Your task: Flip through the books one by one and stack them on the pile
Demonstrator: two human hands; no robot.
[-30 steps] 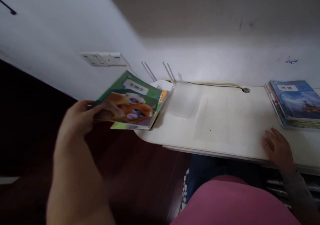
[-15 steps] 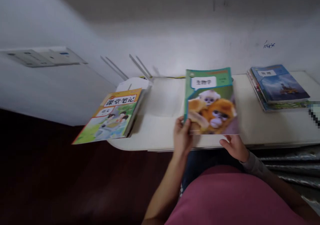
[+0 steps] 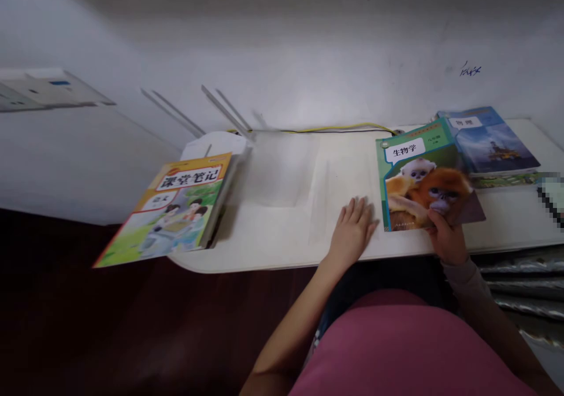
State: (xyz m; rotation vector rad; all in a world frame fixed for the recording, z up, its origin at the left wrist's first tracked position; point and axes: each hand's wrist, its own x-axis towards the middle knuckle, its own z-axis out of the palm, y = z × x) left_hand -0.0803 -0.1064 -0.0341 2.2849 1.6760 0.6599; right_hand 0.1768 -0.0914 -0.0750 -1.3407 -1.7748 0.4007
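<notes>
My right hand (image 3: 448, 240) grips a green biology textbook (image 3: 427, 193) by its lower edge, thumb on the cover and fingers underneath. Two monkeys are pictured on its front. The book is tilted and overlaps the view of a stack on the right, topped by a blue physics textbook (image 3: 496, 143). My left hand (image 3: 352, 231) is open, fingers stretched out, at the front of the white table (image 3: 247, 237). Close to its fingertips lies what looks like a clear plastic sheet (image 3: 282, 173); whether the hand touches it I cannot tell.
On the left, a stack topped by an orange and green notebook (image 3: 176, 208) juts over the table's rounded end. Behind it stands a white device (image 3: 215, 143) with several antennas. A yellow cable (image 3: 335, 128) runs along the wall. A white wall socket panel (image 3: 39, 90) is at far left.
The biology textbook has moved right, towards the physics stack, and tilted. My left hand has let go of it and opened over the table; my right hand has taken hold of its lower edge.
</notes>
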